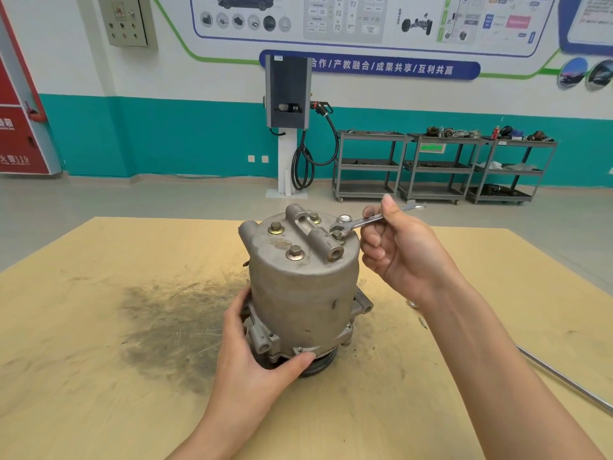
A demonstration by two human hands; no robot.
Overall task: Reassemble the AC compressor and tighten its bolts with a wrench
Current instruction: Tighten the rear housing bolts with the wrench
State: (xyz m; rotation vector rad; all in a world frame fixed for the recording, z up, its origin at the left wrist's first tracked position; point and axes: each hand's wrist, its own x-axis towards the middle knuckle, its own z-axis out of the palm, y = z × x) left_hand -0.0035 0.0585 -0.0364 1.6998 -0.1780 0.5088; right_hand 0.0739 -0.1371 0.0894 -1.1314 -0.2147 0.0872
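The grey metal AC compressor (303, 287) stands upright on the wooden table (99, 376), its pulley end down. Several brass-coloured bolts (294, 252) sit in its top cover. My right hand (398, 250) grips a silver open-end wrench (365, 222) by the shaft. The wrench's jaw sits on the bolt at the cover's right edge (337, 234). My left hand (252, 346) holds the compressor's lower flange from the left front, thumb across the front of the base.
A dark grease stain (172, 323) spreads over the table left of the compressor. A metal rod (564, 380) lies at the table's right edge. A small metal part (412, 303) shows behind my right forearm. Grey carts (441, 167) and a charging post (288, 127) stand far behind.
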